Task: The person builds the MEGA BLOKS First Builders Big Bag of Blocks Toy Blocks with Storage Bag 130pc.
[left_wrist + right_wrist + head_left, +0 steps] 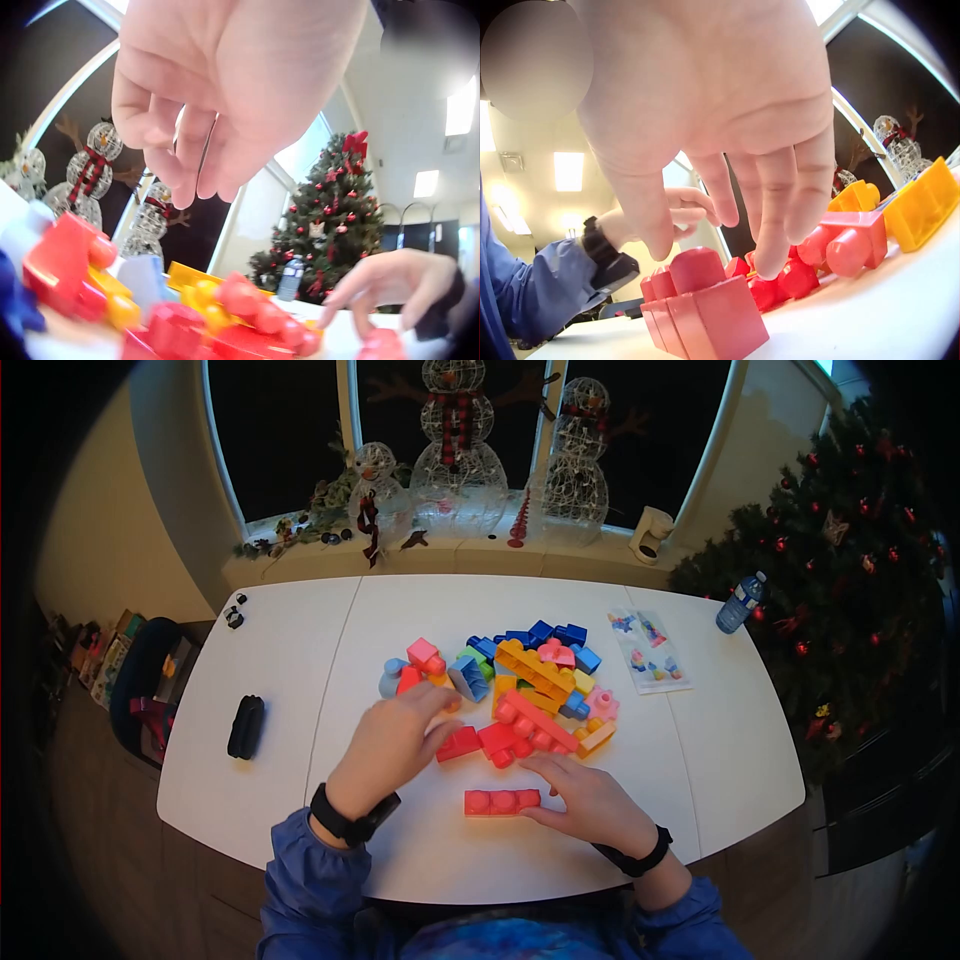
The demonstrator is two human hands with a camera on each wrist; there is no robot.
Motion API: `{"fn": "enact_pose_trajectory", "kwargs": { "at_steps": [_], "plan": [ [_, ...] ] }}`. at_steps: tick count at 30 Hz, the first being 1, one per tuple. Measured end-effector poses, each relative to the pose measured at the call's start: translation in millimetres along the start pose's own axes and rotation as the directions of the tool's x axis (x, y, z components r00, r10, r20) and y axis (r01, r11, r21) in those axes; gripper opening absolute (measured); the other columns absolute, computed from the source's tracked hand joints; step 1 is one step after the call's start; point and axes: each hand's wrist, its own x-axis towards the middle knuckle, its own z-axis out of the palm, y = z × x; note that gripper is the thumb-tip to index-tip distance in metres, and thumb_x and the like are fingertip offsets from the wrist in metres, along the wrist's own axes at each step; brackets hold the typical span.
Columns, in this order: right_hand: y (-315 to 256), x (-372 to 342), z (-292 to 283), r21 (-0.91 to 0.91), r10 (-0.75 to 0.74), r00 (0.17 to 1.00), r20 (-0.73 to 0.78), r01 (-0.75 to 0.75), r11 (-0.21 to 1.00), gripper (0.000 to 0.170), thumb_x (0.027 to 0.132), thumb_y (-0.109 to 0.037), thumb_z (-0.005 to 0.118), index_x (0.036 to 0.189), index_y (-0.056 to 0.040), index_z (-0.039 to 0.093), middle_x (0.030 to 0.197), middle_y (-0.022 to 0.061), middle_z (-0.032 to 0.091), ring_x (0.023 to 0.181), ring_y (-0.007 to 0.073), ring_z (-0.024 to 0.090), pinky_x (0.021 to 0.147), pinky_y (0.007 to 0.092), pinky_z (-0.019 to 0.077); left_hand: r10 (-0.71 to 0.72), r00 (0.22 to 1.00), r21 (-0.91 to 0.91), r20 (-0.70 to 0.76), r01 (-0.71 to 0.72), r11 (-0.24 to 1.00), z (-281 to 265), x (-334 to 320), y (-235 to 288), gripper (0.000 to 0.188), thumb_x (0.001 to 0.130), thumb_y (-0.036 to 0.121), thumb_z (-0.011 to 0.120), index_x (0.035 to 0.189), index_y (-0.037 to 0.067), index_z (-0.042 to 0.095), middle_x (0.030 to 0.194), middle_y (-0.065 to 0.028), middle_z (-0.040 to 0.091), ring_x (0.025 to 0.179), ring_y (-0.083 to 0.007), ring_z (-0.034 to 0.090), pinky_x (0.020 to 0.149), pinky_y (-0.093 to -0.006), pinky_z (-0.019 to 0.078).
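our left hand [392, 738] hung loose-fingered and empty by the pile [535, 670]; our right hand [600, 807], relaxed and empty-fingered, hung near the closest red block [500, 802], best pinched, we judged, across its sides.

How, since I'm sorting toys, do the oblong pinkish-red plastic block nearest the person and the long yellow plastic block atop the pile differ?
The pinkish-red block looks shorter than the yellow block. The pinkish-red block sits apart, studs up; the yellow block lies among the pile. Both are oblong.
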Motion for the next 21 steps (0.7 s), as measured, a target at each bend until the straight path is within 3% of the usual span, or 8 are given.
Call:
{"fn": "enact_pose_trajectory", "kwargs": {
  "at_steps": [2,5,8,12,15,18,21],
  "plan": [
    [-5.7,-1.0,-7.4,0.048,0.028,1.0,-0.011,-0.027,0.998,0.06,0.087,-0.027,0.08,0.141,-0.0118,0.057,0.136,0.013,0.062,0.087,0.0253,0.071,0.079,0.035,0.0583,0.083,0.993,0.168,-0.089,-0.068,0.984,-3.1,33.3,-29.1,0.031,0.089,0.006,0.067,0.119,0.007,0.069,0.119,-0.011,0.069,0.101,-0.0347,0.065,0.087,-0.0425,0.0544],
    [-11.4,-2.4,-13.1,0.088,0.014,0.998,-0.057,-0.009,0.996,0.061,0.087,-0.025,0.081,0.141,-0.0115,0.057,0.136,0.0134,0.062,0.085,0.0238,0.071,0.078,0.0342,0.0583,0.248,0.961,0.413,-0.122,-0.178,0.893,19.2,71.1,-91.1,0.033,0.086,0.003,0.063,0.116,0.013,0.071,0.11,-0.0055,0.07,0.105,-0.0295,0.064,0.085,-0.0399,0.057],
    [-8.0,-7.1,-10.5,0.092,-0.008,0.998,-0.054,0.013,0.996,0.06,0.087,-0.024,0.081,0.14,-0.011,0.058,0.137,0.0134,0.061,0.085,0.0237,0.071,0.078,0.0339,0.0584,0.13,0.989,0.445,0.074,-0.15,0.883,21.3,88.4,-106.9,0.033,0.086,0.002,0.061,0.115,0.015,0.072,0.11,-0.0033,0.07,0.11,-0.0283,0.063,0.088,-0.0407,0.0568],
    [-5.7,-7.6,-13.1,0.099,-0.022,0.998,-0.051,0.027,0.995,0.057,0.087,-0.023,0.081,0.138,-0.0102,0.06,0.137,0.0132,0.062,0.085,0.0229,0.071,0.079,0.0338,0.0586,0.042,0.992,0.477,0.115,-0.092,0.874,14.3,92.7,-104.6,0.028,0.086,0.002,0.063,0.111,0.014,0.071,0.109,-0.0055,0.069,0.106,-0.0299,0.064,0.087,-0.0402,0.0566],
    [-3.6,-6.1,-20.9,0.113,-0.023,0.996,-0.089,0.033,0.993,0.054,0.087,-0.021,0.082,0.136,-0.0094,0.062,0.137,0.0134,0.062,0.085,0.0227,0.072,0.08,0.034,0.0588,0.091,0.996,0.424,0.024,-0.093,0.901,3.0,83.0,-83.4,0.027,0.085,0.002,0.066,0.111,0.01,0.068,0.107,-0.0088,0.068,0.104,-0.032,0.064,0.087,-0.0412,0.0556],
    [-4.8,2.6,-35.6,0.104,-0.071,0.984,-0.163,0.089,0.991,0.052,0.087,-0.019,0.082,0.134,-0.0089,0.063,0.136,0.014,0.062,0.087,0.0231,0.072,0.083,0.0345,0.0589,0.182,0.976,0.189,-0.12,-0.158,0.969,-1.3,58.5,-49.4,0.037,0.083,-0.002,0.07,0.119,0.006,0.063,0.109,-0.0149,0.067,0.102,-0.037,0.063,0.087,-0.0426,0.0539],
    [-13.1,17.8,-53.7,0.1,-0.114,0.967,-0.227,0.139,0.985,0.051,0.087,-0.017,0.081,0.133,-0.0086,0.064,0.133,0.0145,0.064,0.092,0.0243,0.072,0.086,0.035,0.0587,0.217,0.964,-0.012,-0.155,-0.222,0.975,4.5,30.7,-13.9,0.04,0.085,-0.001,0.072,0.123,0.002,0.058,0.112,-0.0173,0.065,0.105,-0.0376,0.063,0.09,-0.0417,0.0527]
  ]
}}
